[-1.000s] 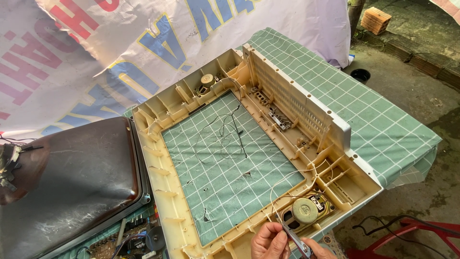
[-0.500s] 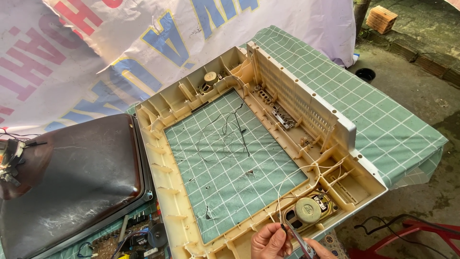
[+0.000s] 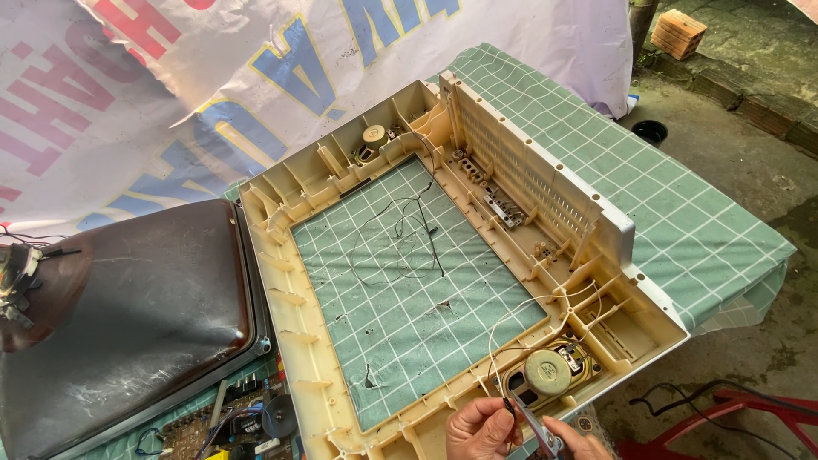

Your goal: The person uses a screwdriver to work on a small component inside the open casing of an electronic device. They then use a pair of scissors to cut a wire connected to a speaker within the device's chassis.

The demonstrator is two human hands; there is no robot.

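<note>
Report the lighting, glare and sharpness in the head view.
Head view: even daylight with soft shadows; pale sheen on the dark picture tube; the beige frame and speaker are sharp; straight edges bow a little toward the borders; the left hand and right hand are cut by the bottom edge, the thin tool between them slightly soft.

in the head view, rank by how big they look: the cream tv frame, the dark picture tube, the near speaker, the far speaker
1. Cream tv frame
2. Dark picture tube, nearer the camera, cut off by the edge
3. Near speaker
4. Far speaker; being farther away may explain its smaller look, so unsure
</note>
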